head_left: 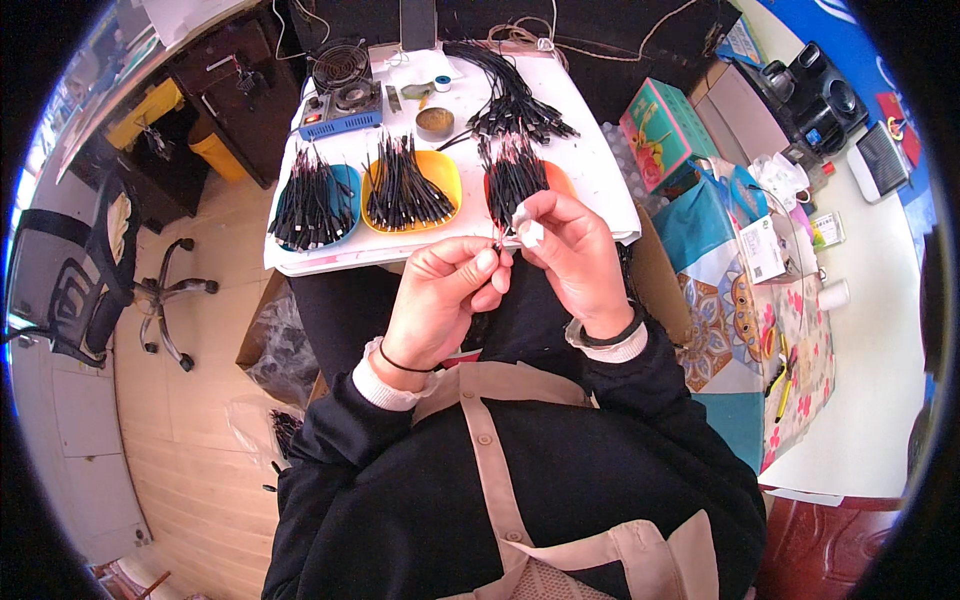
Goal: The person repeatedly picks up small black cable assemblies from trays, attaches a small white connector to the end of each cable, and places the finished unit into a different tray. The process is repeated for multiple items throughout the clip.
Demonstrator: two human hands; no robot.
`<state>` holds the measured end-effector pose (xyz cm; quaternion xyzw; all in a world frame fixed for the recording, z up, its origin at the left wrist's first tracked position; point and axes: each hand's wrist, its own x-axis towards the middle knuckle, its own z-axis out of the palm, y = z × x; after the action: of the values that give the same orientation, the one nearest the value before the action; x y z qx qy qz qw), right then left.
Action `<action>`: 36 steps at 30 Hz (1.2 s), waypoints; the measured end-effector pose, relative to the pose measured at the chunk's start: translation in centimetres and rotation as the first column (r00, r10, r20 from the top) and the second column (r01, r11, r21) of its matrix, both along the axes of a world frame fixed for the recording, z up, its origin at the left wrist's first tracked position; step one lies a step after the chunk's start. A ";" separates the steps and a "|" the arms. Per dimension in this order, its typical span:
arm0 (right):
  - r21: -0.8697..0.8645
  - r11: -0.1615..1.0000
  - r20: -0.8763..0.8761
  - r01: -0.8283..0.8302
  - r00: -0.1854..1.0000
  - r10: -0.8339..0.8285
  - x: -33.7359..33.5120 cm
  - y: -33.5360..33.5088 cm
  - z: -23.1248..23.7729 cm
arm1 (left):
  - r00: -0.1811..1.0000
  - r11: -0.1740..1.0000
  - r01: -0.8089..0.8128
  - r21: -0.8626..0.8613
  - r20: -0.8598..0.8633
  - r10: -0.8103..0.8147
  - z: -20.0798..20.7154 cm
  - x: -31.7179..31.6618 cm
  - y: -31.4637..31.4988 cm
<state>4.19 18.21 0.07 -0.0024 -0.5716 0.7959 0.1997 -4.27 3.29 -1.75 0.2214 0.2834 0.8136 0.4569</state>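
Observation:
My left hand (440,292) is closed, its thumb and fingers pinching a short black cable (498,246) with thin reddish wires at its tip. Close on its right, my right hand (578,258) is curled with thumb and forefinger together; white wrapping covers their tips. What sits between those two fingertips is too small to make out. Just beyond my hands, bundles of black cables stand in a blue bowl (347,218), a yellow bowl (452,190) and an orange-red bowl (558,180). The bundle (515,180) in the orange-red bowl is nearest my right hand.
On the white tabletop (400,250) are a blue soldering device (345,115) with a fan, a round tin (434,123) and a heap of black cables (510,100). A green box (665,135) and bags (710,250) stand at right; an office chair (165,290) is at left.

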 end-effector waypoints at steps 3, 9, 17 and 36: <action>0.150 0.989 -0.007 -0.010 1.000 0.011 -0.2 0.2 0.4 | 1.000 1.000 0.018 0.001 0.004 -0.019 -0.3 -0.4 0.2; 0.043 0.999 -0.001 -0.025 1.000 0.025 -0.5 0.0 0.3 | 1.000 0.999 0.002 -0.032 -0.020 -0.002 -0.4 -0.4 0.2; 0.006 0.998 0.027 -0.056 0.998 0.056 -0.2 -0.1 0.2 | 0.998 0.998 -0.025 -0.051 -0.066 0.021 -0.1 -0.2 0.0; 0.916 0.400 0.199 0.033 0.827 -0.525 -16.7 20.2 -3.0 | 0.974 0.952 -0.175 -0.252 -0.183 0.131 -2.9 -3.5 -1.9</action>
<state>-12.52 38.40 -2.89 -0.1860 -0.9190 0.3063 0.1645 -7.82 1.38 -4.66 0.2015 0.4432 0.7800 0.3931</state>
